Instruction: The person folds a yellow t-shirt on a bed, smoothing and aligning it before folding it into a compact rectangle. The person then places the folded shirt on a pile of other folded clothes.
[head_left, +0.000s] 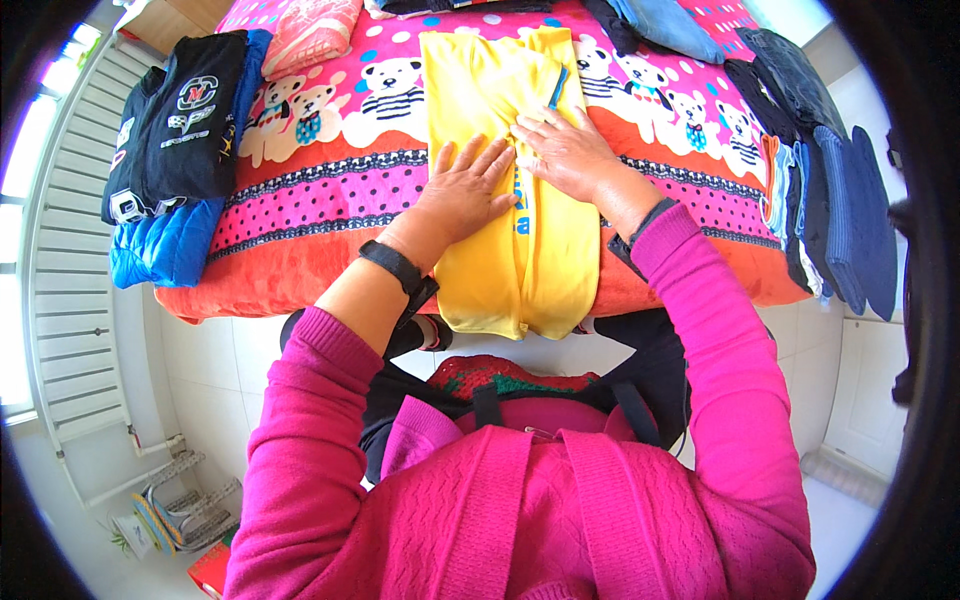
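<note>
A yellow cloth garment (487, 270) with some blue lettering lies folded lengthwise on a bright patterned blanket (337, 277), its near end hanging at the blanket's front edge. My left hand (469, 184) rests flat on the garment's left part, fingers slightly spread. Just to the right, my right hand (562, 150) lies palm down on the cloth, its fingertips close to the left hand's and near a fold with a small blue strip. Neither hand grips anything. The hands partly cover the lettering.
At the left edge lie a folded black garment (184, 127) and a blue quilted garment (161, 247). A pink patterned cloth (315, 34) sits at the back left, blue jeans (667, 26) at the back right. Folded dark clothes (817, 165) line the right edge. A white radiator (75, 225) stands left.
</note>
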